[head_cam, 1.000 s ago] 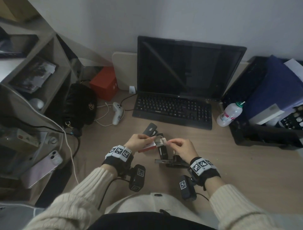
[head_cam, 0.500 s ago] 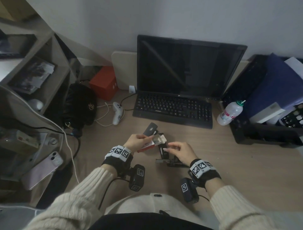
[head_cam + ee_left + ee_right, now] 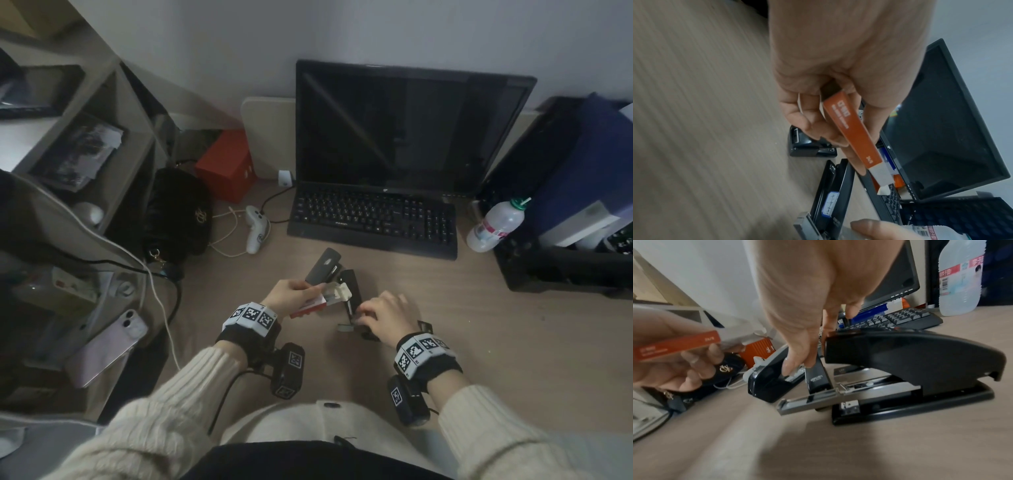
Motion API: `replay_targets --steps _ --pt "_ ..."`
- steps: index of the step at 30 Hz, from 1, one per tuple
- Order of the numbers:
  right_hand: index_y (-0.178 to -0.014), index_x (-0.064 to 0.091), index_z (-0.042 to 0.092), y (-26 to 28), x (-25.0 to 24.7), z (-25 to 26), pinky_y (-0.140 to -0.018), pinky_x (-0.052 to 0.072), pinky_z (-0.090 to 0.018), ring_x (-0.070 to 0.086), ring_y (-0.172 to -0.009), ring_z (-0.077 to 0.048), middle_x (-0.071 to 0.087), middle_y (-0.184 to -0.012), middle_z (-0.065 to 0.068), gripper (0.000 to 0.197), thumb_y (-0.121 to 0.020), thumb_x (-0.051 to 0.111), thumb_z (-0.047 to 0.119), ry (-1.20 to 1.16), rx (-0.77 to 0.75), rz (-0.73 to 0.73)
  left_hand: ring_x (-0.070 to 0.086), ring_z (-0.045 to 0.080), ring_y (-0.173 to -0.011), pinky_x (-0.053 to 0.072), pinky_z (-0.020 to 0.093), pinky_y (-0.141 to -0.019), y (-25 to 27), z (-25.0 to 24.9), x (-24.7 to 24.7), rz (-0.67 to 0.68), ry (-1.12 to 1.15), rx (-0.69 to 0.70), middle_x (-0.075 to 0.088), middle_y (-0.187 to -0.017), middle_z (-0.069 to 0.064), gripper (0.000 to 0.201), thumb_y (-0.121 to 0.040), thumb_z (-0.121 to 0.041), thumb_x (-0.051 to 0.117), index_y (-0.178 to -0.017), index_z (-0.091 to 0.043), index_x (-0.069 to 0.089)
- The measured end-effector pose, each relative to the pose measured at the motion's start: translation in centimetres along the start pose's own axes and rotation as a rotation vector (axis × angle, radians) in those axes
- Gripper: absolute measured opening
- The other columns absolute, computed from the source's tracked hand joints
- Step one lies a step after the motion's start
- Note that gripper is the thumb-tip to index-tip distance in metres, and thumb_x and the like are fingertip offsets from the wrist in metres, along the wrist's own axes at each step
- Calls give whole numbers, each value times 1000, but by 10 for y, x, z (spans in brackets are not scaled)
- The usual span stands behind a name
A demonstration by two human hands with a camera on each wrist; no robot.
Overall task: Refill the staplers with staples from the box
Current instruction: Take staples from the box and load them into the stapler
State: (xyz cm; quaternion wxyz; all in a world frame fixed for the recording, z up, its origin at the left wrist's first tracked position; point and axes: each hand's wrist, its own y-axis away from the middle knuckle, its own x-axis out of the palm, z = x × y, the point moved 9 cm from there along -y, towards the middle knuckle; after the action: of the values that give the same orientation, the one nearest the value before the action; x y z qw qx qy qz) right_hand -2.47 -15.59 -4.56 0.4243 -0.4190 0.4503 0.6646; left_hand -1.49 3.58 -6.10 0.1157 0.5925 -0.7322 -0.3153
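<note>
Staples heading for the tray.
Your right hand (image 3: 383, 313) has dropped from the box (image 3: 310, 303), pinching what looks like staples above the stapler (image 3: 910, 369) at centre frame; your left hand (image 3: 291, 296) holds the box.

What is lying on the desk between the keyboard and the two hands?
In the head view, an opened black stapler lies between the keyboard and the hands; the rest is bare desk.
</note>
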Motion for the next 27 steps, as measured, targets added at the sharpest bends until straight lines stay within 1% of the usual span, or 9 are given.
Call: replay_targets --steps 2,4,9,13,16,17,19,22,27 --pt "-112 68 38 3 2 -2 -90 24 -31 46 -112 -14 63 -109 6 26 -89 56 47 52 13 11 51 12 -51 38 22 -46 1 0 1 10 1 5 73 -83 18 29 -89 -40 67 -86 -11 71" --pt "-111 69 39 4 7 -3 -88 21 -30 45 -111 -14 59 -107 4 28 -88 57 49 85 9 22 51 11 -50 38 21 -45 2 -1 2 16 7 10 73 -83 17 27 -89 -39 67 -85 -12 71" --pt "-109 69 40 4 24 -8 -87 17 -31 46 -115 -16 62 -107 5 25 -88 56 42 145 8 44 51 10 -49 38 20 -45 4 0 3 25 9 8 75 -86 17 30 -89 -40 67 -88 -10 71" --pt "-113 68 33 4 29 -1 -88 19 -32 47 -113 -15 66 -103 4 27 -91 53 31 213 -34 58 52 10 -49 39 20 -46 4 0 2 17 3 -1 74 -80 11 31 -89 -40 66 -90 -10 71" --pt "-109 70 30 3 30 1 -82 16 -32 48 -110 -14 68 -96 7 26 -90 52 33 279 -51 65 51 10 -50 38 20 -46 4 -1 1 17 14 -2 75 -86 14 30 -89 -40 66 -89 -11 71" --pt "-107 71 28 3 31 1 -82 16 -33 48 -109 -14 69 -95 7 25 -90 52 32 287 -54 69 51 10 -51 38 19 -45 5 -2 1 14 16 1 75 -83 12 28 -89 -40 66 -85 -12 71" --pt "-106 71 26 4 30 1 -83 18 -34 48 -109 -16 70 -98 7 24 -90 52 26 281 -54 70 51 10 -50 39 18 -44 6 -4 0 3 11 8 72 -72 6 27 -90 -39 66 -78 -15 70" --pt "-108 69 24 5 26 2 -89 25 -35 49 -111 -18 70 -103 5 27 -88 51 17 289 -43 42 52 9 -50 40 20 -48 5 -5 0 -3 11 13 70 -66 0 26 -89 -40 67 -78 -16 70" --pt "-109 67 23 6 27 5 -94 29 -36 49 -114 -19 68 -107 1 26 -89 50 19 321 -52 67 53 9 -50 40 22 -49 4 -6 3 7 37 8 71 -64 -1 25 -89 -39 67 -82 -16 69"
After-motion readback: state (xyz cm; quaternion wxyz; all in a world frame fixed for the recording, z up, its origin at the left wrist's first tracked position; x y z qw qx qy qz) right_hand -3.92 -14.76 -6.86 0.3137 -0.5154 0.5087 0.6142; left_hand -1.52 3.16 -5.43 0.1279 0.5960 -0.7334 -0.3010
